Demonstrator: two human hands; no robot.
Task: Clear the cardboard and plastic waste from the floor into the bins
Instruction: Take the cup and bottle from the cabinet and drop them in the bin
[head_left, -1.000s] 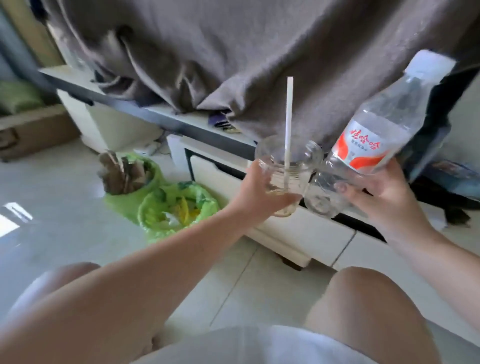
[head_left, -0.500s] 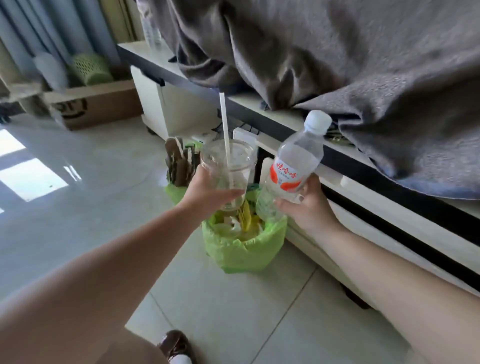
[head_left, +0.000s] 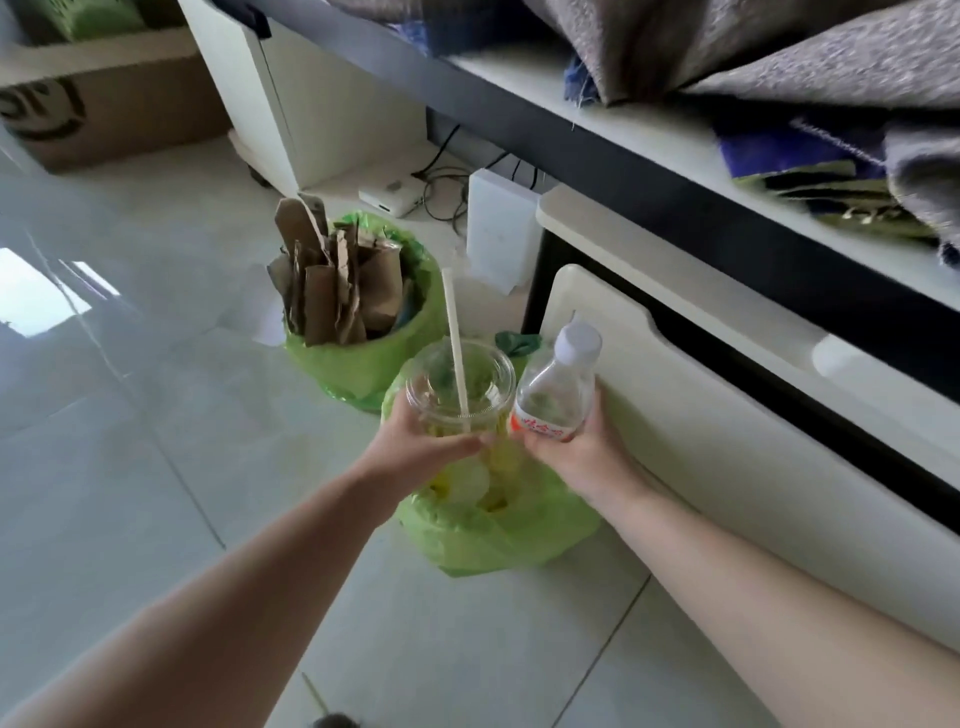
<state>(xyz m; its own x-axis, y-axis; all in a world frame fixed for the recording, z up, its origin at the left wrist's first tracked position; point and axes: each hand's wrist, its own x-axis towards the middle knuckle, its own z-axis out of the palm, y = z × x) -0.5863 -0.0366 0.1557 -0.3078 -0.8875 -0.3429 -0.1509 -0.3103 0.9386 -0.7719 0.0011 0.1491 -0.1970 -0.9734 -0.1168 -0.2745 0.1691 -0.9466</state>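
My left hand (head_left: 415, 452) is curled around a clear plastic cup (head_left: 460, 387) at frame centre; my right hand (head_left: 582, 457) grips a plastic bottle (head_left: 553, 392) just beside it. Both items stand near upright, long axes vertical, bottle cap toward the top of the frame. A white straw (head_left: 456, 348) projects up from the cup, leaning slightly left. Both are held over the near green-lined bin (head_left: 493, 525). The bin's contents are blurred, yellow and pale shapes only. The far bin (head_left: 363, 358), upper left of it, holds upright cardboard pieces (head_left: 332, 291). The cabinet drawer (head_left: 727, 431) is cut off at the right edge. Half a second ago, the hands were higher above the bin; the bottle was tilted.
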